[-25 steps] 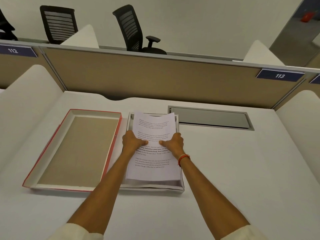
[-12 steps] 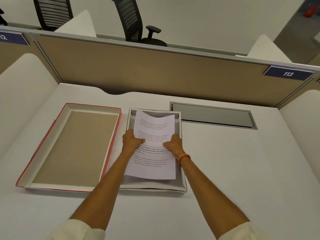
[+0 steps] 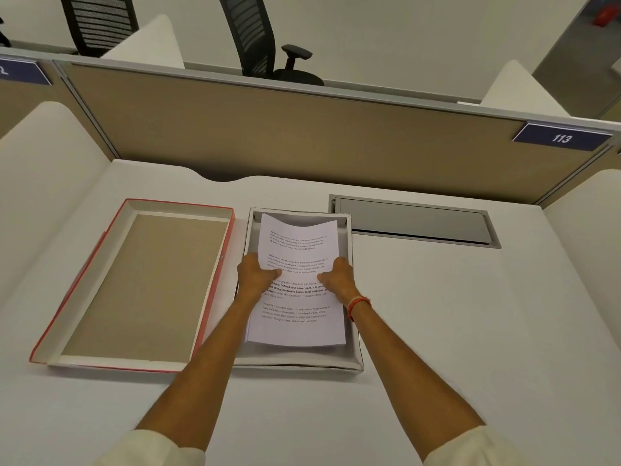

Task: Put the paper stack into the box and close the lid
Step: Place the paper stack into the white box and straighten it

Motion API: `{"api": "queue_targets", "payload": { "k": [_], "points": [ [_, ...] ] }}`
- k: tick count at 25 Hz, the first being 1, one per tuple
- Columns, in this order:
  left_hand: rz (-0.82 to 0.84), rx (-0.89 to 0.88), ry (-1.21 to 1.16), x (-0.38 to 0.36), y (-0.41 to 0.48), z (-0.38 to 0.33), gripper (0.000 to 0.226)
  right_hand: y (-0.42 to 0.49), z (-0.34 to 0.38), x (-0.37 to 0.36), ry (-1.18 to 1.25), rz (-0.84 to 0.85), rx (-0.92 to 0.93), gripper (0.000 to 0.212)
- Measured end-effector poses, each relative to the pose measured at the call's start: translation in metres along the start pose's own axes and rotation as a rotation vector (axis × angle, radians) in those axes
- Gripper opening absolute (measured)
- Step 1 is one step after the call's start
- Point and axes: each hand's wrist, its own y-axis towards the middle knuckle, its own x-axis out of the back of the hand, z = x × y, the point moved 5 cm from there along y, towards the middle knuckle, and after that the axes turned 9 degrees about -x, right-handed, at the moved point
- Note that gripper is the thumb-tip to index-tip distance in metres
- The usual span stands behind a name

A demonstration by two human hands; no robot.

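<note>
A white printed paper stack is inside the open white box at the middle of the desk, its far edge curling up. My left hand grips the stack's left edge and my right hand grips its right edge, thumbs on top of the sheets. The box lid, red outside and brown inside, lies upside down just left of the box, touching its side.
A grey cable flap is set into the white desk right of the box. A tan partition with a blue 113 plate closes the far side. White dividers flank the desk. Black chairs stand beyond.
The paper stack has gone down from above the box's rim to inside the box, and my hands have lowered with it. The camera has tilted slightly.
</note>
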Motion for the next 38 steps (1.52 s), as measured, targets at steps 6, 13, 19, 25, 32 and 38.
{"api": "queue_targets", "payload": {
  "k": [6, 13, 19, 25, 32, 38],
  "points": [
    [-0.005, -0.004, 0.022, 0.000, -0.001, 0.007, 0.047, 0.000, -0.005, -0.002, -0.011, 0.000, -0.025, 0.014],
    [-0.051, -0.055, 0.079, 0.000, -0.007, 0.006, 0.052, 0.000, -0.011, -0.006, -0.013, -0.017, -0.048, 0.023],
    [-0.123, -0.086, 0.148, 0.006, -0.015, 0.004, 0.048, -0.009, -0.009, -0.006, -0.010, -0.111, -0.055, 0.019],
    [-0.138, -0.083, 0.225, 0.009, -0.019, 0.003, 0.047, -0.020, -0.010, -0.005, -0.036, -0.131, -0.025, 0.029],
    [-0.097, -0.033, 0.109, 0.014, -0.012, 0.005, 0.040, -0.028, -0.015, 0.012, 0.170, -0.030, -0.128, 0.054],
    [-0.057, 0.004, 0.015, 0.015, -0.015, 0.005, 0.043, -0.032, -0.014, 0.014, 0.250, 0.004, -0.152, 0.043]
  ]
}}
